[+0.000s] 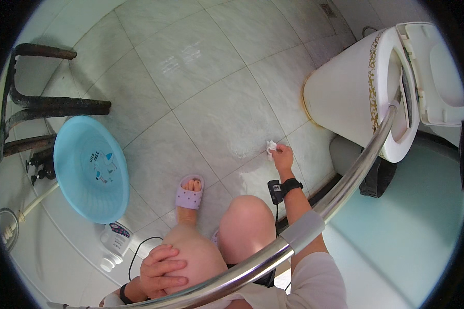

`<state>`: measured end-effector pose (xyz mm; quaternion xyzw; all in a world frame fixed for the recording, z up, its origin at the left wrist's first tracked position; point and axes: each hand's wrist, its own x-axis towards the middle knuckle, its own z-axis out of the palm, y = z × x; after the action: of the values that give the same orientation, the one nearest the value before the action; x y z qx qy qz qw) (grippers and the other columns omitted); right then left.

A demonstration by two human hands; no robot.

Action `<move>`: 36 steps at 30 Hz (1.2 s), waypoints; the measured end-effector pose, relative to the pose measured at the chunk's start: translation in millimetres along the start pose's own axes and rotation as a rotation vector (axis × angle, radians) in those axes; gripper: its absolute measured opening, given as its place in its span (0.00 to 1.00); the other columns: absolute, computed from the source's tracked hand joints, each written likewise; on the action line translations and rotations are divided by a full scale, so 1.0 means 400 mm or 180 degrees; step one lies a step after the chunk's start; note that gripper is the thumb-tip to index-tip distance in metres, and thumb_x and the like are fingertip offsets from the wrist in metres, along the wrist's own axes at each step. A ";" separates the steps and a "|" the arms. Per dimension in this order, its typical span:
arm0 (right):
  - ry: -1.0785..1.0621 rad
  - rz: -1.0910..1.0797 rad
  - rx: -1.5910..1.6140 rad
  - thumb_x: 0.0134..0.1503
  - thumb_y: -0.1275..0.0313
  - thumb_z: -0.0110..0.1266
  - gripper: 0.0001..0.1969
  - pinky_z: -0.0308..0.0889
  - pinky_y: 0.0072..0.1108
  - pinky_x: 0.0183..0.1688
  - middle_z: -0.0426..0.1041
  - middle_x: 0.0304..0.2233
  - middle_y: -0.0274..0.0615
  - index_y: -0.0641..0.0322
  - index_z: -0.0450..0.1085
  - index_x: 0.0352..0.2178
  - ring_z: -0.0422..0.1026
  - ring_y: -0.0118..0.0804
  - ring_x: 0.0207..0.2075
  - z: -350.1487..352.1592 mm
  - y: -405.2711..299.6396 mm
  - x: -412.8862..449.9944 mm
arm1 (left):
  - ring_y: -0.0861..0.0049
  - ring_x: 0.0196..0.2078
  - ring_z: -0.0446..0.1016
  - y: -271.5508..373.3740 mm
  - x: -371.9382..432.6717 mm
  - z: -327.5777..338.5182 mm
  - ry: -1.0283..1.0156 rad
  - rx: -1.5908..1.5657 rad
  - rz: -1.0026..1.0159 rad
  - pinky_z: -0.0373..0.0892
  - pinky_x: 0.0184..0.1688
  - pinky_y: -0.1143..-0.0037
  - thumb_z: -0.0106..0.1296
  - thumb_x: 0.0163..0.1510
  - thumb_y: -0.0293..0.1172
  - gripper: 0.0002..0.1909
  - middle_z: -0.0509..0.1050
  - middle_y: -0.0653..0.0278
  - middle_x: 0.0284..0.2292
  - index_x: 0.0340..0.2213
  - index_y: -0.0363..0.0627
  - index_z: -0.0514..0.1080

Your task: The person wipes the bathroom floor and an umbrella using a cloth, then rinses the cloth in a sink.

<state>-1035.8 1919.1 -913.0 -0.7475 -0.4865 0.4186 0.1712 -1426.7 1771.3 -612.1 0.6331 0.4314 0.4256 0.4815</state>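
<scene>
My right hand (282, 157) grips a crumpled white tissue (270, 149) against the grey tiled floor (212, 96), at a grout line with wet-looking, shiny patches beside it. A small black device is strapped to the right wrist. My left hand (163, 272) rests on my left knee with its fingers spread, holding nothing. A lilac slipper (189, 197) is on my left foot, flat on the tiles. A curved metal rail (344, 177) crosses the view in front of my right arm and lap.
A white toilet (340, 85) with its lid up stands at the right, a dark bin (342, 152) beside it. At the left are a blue plastic basin (73, 174), a dark-legged stool (62, 102) and a white bottle (116, 241). A glass panel (417, 216) lies lower right.
</scene>
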 end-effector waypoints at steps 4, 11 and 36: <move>0.0956 -0.0097 -0.0756 0.40 0.73 0.56 0.09 0.64 0.22 0.26 0.70 0.20 0.40 0.63 0.68 0.25 0.69 0.34 0.22 0.064 -0.048 0.012 | 0.58 0.43 0.66 0.002 -0.005 -0.007 -0.0107 0.0010 -0.0037 0.60 0.47 0.62 0.50 0.42 0.43 0.14 0.71 0.58 0.38 0.30 0.52 0.73; 0.0019 -0.1875 -0.0517 0.39 0.79 0.50 0.04 0.63 0.27 0.32 0.67 0.25 0.44 0.62 0.68 0.22 0.66 0.45 0.32 0.207 -0.248 0.062 | 0.58 0.43 0.66 0.012 -0.004 -0.016 -0.0115 -0.0002 -0.0101 0.60 0.46 0.62 0.51 0.41 0.44 0.15 0.71 0.59 0.38 0.31 0.53 0.73; -0.0181 -0.1374 -0.0578 0.39 0.80 0.48 0.07 0.64 0.27 0.30 0.67 0.26 0.44 0.62 0.68 0.24 0.66 0.45 0.29 0.164 -0.175 -0.093 | 0.58 0.41 0.66 0.007 -0.035 -0.012 0.0067 0.0020 -0.0023 0.60 0.45 0.62 0.51 0.41 0.43 0.12 0.72 0.58 0.35 0.27 0.51 0.74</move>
<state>-1135.1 1909.8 -888.2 -0.6264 -0.6754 0.3476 0.1749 -1434.7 1758.5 -610.3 0.6286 0.4401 0.4290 0.4765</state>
